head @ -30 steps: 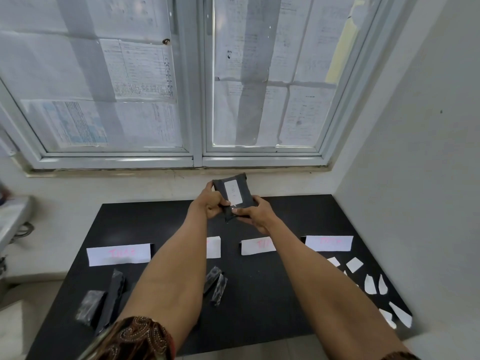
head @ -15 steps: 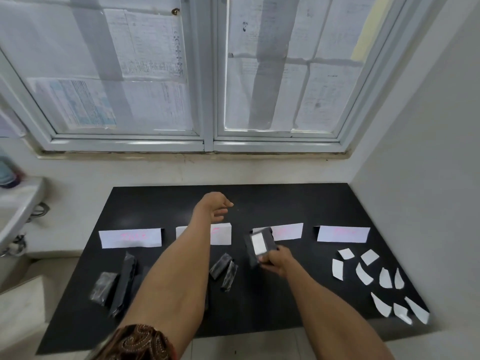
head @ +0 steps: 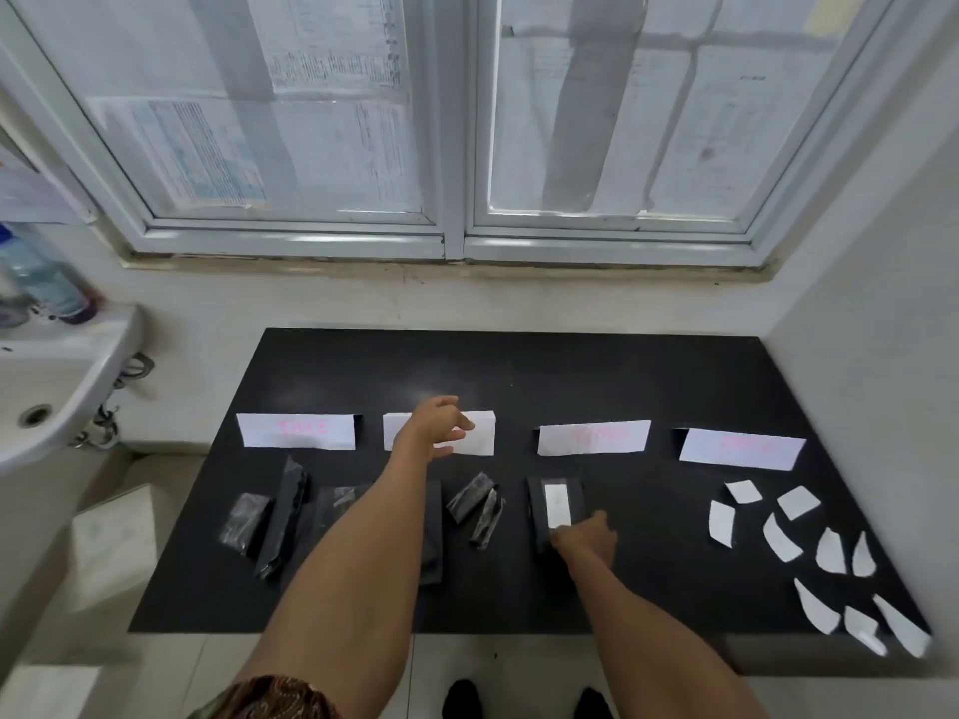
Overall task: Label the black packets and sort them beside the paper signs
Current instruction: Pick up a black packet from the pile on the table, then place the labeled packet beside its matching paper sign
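On black table point(head: 363, 365), below third paper sign point(head: 593, 437): labelled packet point(head: 556, 507) now down flat, white label up; half second ago it hung in air, tilted. Right hand point(head: 585, 537) at its near edge, fingers touching, whether pinching cannot tell. Placement looks nearly done. Left hand point(head: 440, 424) loosely open, holding nothing, over second sign point(head: 480, 433). Unlabelled packets point(head: 283, 516) lie left; spare labels point(head: 778, 537) right, well apart. Nothing blocks way.

Pink "TIME" on the leftmost paper sign point(head: 296, 431); pink writing on the other signs illegible.
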A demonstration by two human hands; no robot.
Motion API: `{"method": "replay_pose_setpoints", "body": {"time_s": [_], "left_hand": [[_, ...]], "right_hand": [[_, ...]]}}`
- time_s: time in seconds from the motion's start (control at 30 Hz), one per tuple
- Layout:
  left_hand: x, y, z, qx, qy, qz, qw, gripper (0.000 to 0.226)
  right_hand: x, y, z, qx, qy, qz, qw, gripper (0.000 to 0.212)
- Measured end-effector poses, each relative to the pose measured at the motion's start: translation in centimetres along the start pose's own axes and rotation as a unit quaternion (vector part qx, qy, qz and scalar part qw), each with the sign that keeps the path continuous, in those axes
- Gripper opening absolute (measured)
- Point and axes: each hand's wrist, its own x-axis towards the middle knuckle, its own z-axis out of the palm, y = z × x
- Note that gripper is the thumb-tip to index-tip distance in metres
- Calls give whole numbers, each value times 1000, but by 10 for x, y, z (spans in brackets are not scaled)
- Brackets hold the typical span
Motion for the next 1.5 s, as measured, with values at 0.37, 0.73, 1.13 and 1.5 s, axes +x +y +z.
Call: {"method": "replay_pose_setpoints", "body": {"time_s": [0.37,0.73,1.13,1.5], "left_hand": [[3,-21,-3,237,94,154,955,49],[-5,-31,-21,530,71,176,826,54],[-10,13,61,416,75,216,880,42],[-18,34,209,261,-42,201,943,31]], "right_hand": [[-29,-25,63,-189,-78,-303,931,33],[-34,-15,86,-233,-83,-297,922,31],[-33,-69,-4,17,50,-390,919,19],[9,-38,-112,133,113,-359,917,29]]}}
